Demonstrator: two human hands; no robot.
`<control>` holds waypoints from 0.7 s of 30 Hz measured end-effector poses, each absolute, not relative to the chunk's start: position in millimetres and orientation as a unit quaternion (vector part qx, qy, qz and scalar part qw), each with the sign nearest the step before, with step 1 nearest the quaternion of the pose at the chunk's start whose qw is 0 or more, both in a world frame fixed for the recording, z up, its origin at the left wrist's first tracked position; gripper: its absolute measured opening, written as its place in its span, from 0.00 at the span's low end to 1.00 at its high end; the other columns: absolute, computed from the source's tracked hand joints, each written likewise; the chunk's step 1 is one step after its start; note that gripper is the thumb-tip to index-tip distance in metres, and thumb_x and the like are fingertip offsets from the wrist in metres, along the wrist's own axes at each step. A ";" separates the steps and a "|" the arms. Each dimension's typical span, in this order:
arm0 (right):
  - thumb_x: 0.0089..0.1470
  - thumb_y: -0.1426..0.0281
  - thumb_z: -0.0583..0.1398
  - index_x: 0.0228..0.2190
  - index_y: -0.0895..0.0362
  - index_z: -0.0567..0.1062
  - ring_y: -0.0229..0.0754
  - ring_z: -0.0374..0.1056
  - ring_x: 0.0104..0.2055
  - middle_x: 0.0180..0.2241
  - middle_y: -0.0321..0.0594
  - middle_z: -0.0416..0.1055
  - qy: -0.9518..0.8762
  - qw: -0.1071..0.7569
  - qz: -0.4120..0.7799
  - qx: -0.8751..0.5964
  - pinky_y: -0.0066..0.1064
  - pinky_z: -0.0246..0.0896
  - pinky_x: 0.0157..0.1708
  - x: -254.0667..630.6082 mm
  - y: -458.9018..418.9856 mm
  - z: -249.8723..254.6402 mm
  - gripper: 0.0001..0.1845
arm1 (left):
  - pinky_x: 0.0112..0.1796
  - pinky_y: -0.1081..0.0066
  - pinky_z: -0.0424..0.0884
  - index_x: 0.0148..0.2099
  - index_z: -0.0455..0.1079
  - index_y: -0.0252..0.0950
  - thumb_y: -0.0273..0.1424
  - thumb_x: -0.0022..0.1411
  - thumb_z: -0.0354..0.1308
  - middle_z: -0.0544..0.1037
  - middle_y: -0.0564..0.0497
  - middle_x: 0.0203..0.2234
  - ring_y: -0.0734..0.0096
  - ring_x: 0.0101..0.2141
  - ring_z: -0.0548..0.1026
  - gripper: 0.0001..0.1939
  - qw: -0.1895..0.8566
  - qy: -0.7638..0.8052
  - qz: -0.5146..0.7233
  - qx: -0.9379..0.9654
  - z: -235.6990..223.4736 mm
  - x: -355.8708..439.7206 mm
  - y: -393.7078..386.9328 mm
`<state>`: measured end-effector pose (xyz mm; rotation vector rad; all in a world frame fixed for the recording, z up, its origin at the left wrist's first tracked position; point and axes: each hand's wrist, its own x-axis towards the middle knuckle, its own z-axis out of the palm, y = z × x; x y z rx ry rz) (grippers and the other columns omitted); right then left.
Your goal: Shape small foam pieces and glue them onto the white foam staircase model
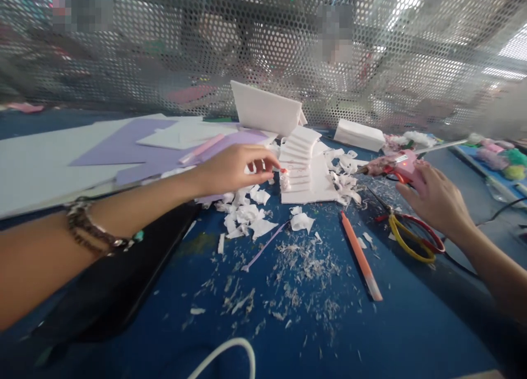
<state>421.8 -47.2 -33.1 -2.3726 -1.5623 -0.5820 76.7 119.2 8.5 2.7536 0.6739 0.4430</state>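
Observation:
My left hand [242,167] reaches in from the left, thumb and fingers curled in toward a tiny orange piece [284,171] at the fingertips. That piece is at the left side of a small white foam staircase [300,159], where whitish bits are stuck to the steps. On the right, my right hand [438,195] is closed round the handle of a pink hot glue gun [405,162], its red light showing and nozzle pointing left toward the staircase. Scissors [411,239] with yellow and red handles lie below this hand.
White scraps [247,217] and shavings litter the blue table [272,335]. An orange pen [360,255] lies at the front right. Purple and white foam sheets [119,143] spread leftward. Behind stand folded white boards [267,107] and a perforated metal screen [263,44]. Pom-poms [500,156] sit far right.

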 end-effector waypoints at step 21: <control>0.54 0.52 0.44 0.42 0.66 0.66 0.58 0.60 0.45 0.41 0.67 0.64 -0.525 0.066 -0.179 -0.829 0.39 0.49 0.33 457.2 -51.0 -38.6 0.31 | 0.32 0.73 0.61 0.53 0.59 0.34 0.30 0.57 0.47 0.73 0.49 0.32 0.71 0.30 0.70 0.20 0.268 0.250 0.064 0.928 -26.5 105.1 51.7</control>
